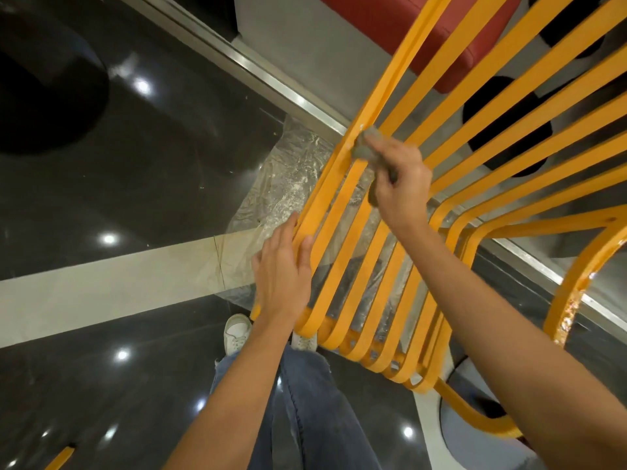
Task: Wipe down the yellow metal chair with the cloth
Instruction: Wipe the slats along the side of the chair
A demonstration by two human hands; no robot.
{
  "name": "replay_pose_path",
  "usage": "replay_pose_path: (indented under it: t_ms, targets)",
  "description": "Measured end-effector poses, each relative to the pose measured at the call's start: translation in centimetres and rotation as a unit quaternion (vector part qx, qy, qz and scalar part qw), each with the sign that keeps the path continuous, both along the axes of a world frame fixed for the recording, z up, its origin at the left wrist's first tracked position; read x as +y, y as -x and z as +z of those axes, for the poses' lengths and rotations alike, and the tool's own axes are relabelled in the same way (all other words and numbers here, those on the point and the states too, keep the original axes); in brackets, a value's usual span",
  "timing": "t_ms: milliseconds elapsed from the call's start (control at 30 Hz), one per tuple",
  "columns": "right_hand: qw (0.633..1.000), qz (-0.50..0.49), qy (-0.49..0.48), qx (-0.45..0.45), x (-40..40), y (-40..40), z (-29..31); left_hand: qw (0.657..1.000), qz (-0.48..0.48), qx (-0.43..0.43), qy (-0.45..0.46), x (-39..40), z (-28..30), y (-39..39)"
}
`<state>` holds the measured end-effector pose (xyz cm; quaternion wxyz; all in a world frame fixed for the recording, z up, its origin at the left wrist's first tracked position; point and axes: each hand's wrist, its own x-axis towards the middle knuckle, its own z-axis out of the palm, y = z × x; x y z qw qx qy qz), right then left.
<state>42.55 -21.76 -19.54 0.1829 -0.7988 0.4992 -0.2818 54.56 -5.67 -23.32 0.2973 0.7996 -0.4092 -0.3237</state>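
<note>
While the left hand (283,266) steadies the outer slat at 7 o'clock, fingers straight and close together along it, thumb hooked over the edge, the yellow metal chair (390,232) fills centre to 2 o'clock. Farther, at 12 o'clock, the right hand (400,184) pinches a bunched grey cloth (368,145) against the slat junction. Judged best practice: firm strokes along each slat, cloth refolded when soiled.

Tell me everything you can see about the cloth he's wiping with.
The cloth is a small grey wad, soft and crumpled, mostly hidden in the right hand, whose fingers curl round it. Its exposed end presses against a slat near the outer edge of the yellow chair; a darker bit shows below the fingers. The left hand does not touch it.
</note>
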Motion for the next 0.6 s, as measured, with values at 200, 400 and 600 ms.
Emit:
replay_pose_path:
  t_ms: [200, 400, 600]
  targets:
    - [0.998, 0.044, 0.003, 0.04, -3.6, -3.0, -2.1, 0.986, -0.059, -0.145, -0.06, -1.9, -0.9, 0.1]
    - [0.986, 0.15, -0.002, 0.066, -3.7, -0.7, -2.0, 0.976, -0.067, -0.185, -0.09, -2.6, -0.6, 0.2]
    - [0.981, 0.179, -0.047, 0.066, -2.1, -2.4, -2.6, 0.978, -0.078, -0.168, -0.093, -3.8, -0.8, -0.1]
